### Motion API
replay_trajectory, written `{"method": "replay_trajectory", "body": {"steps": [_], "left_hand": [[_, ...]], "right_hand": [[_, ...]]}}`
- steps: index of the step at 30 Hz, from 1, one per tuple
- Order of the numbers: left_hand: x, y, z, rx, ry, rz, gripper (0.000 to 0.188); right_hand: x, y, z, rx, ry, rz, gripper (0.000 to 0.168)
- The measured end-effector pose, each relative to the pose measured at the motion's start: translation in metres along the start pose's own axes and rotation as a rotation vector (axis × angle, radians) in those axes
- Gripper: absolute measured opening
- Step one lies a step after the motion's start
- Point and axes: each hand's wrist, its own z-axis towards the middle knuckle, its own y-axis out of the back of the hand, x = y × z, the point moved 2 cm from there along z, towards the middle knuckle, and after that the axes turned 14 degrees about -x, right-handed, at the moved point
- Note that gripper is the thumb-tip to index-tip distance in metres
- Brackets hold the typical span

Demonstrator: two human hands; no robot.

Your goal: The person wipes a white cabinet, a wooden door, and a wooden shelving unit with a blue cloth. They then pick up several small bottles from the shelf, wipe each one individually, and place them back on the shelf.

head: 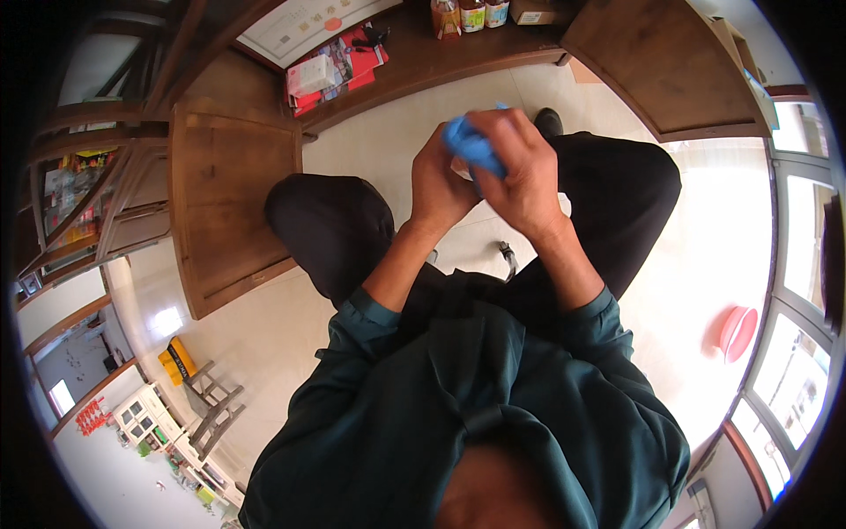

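A bunched blue cloth [472,147] is between my two hands, above the gap between my knees. My right hand [519,168] has its fingers closed on the cloth from above and is slightly blurred. Against the cloth's other side lies my left hand [441,182], its fingers curled round something pale and partly see-through that shows below the cloth. Most of that pale object is hidden by the hands, so I cannot tell what it is.
Ahead stands a low wooden cabinet [429,69] with both doors, left [238,205] and right [667,66], swung out. Bottles [472,14], red papers [362,66] and a framed certificate [304,30] are on it. A pink basin [738,334] is at right, a wooden stool [215,403] behind left.
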Motion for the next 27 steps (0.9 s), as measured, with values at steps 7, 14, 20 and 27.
{"method": "replay_trajectory", "body": {"steps": [7,14,20,27], "left_hand": [[-0.007,0.018,-0.01,0.005,0.192,-0.271,0.066],[-0.015,0.041,-0.014,-0.045,0.432,-0.494,0.055],[-0.013,0.043,-0.015,-0.233,0.498,-0.555,0.054],[-0.009,0.04,-0.01,-0.348,0.557,-0.626,0.051]], "right_hand": [[-0.043,-0.019,-0.004,-0.03,-0.467,0.682,0.026],[-0.085,-0.047,-0.076,-0.14,-0.785,0.632,0.028],[-0.041,-0.057,-0.076,-0.252,-0.349,0.305,0.037],[-0.072,-0.055,-0.071,-0.223,0.063,0.019,0.051]]}}
